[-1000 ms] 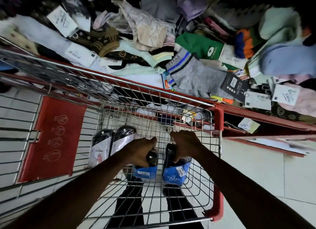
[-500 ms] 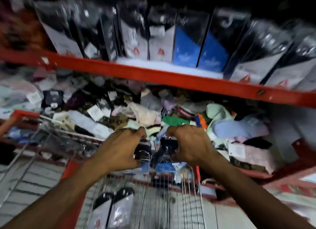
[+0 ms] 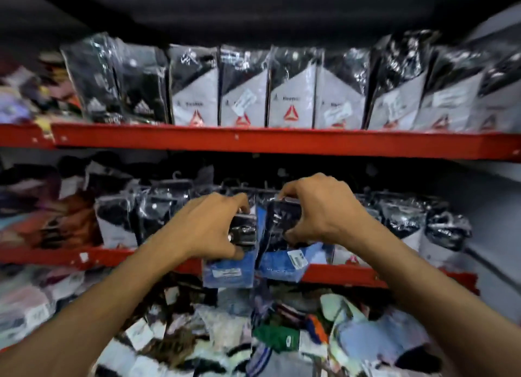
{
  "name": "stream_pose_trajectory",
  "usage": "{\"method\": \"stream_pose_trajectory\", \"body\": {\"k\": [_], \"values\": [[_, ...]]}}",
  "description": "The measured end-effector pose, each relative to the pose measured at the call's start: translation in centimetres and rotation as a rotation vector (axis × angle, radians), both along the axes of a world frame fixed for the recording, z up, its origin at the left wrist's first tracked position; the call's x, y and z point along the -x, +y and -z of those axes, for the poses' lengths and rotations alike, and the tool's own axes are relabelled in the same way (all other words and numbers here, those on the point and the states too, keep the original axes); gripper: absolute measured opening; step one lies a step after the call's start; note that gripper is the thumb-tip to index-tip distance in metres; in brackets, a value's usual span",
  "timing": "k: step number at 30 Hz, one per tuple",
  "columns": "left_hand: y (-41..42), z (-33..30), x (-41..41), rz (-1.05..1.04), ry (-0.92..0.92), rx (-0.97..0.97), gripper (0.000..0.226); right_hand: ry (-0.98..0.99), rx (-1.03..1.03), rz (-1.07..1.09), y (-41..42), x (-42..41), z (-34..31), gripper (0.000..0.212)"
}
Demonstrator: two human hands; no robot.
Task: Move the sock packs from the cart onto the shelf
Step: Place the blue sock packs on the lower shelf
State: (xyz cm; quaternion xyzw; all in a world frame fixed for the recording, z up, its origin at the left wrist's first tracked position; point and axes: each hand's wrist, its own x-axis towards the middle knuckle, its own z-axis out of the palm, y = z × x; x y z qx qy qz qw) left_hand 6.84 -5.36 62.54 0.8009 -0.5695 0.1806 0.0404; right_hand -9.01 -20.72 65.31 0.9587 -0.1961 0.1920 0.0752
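- Closest to the viewer, a heap of loose socks (image 3: 276,340) lies in a jumble below the arms, with a green pair and white paper tags showing among them.
- The left hand (image 3: 208,230) is clamped on the top of a blue-bottomed sock pack (image 3: 229,272), fingers curled over the dark upper part and thumb underneath.
- The right hand (image 3: 324,210) pinches a second blue sock pack (image 3: 284,266) in the same way, fingertips on the top edge and thumb lower down on the side.
- The two packs are held upright, side by side and nearly touching, in front of the red lip of the middle shelf (image 3: 338,275); whether they rest on it cannot be told.
- Just behind them, black-and-white packs (image 3: 406,221) in shiny plastic stand in a row on that shelf, on both sides of the hands.
- Farther back and higher, the upper shelf (image 3: 253,142) carries a tight row of packs (image 3: 291,92) with grey fronts and red triangles, and darker ones to the left.
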Motion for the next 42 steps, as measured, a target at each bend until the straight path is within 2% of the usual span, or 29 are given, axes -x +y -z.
{"method": "stream_pose_trajectory", "body": {"k": [5, 13, 16, 24, 28, 32, 37, 42], "values": [[-5.1, -1.8, -2.0, 0.068, 0.091, 0.051, 0.075, 0.042, 0.031, 0.057, -3.8, -2.5, -2.2, 0.079], [-12.0, 0.8, -4.0, 0.13, 0.215, 0.044, 0.073, 0.202, 0.021, 0.129, -8.7, -5.5, 0.0, 0.067], [-13.4, 1.8, -4.6, 0.124, 0.264, 0.045, 0.078, 0.227, -0.022, 0.131, -10.3, -6.0, 1.0, 0.079], [-15.1, 3.0, -5.3, 0.089, 0.239, -0.042, 0.08, 0.313, -0.065, 0.099, -13.1, -6.9, 2.3, 0.093], [-15.4, 2.9, -4.9, 0.078, 0.177, -0.058, 0.071, 0.38, -0.027, 0.073, -13.5, -6.9, 2.8, 0.102], [-15.2, 3.0, -4.5, 0.068, 0.142, -0.077, 0.061, 0.354, 0.048, 0.052, -13.7, -6.5, 4.0, 0.109], [-13.9, 3.8, -4.2, 0.018, 0.068, -0.092, 0.092, 0.243, 0.108, 0.038, -13.1, -5.6, 4.6, 0.121], [-9.2, 6.4, -3.1, 0.026, 0.023, 0.106, 0.099, 0.075, 0.114, 0.054, -10.7, -3.1, 6.6, 0.121]]}}
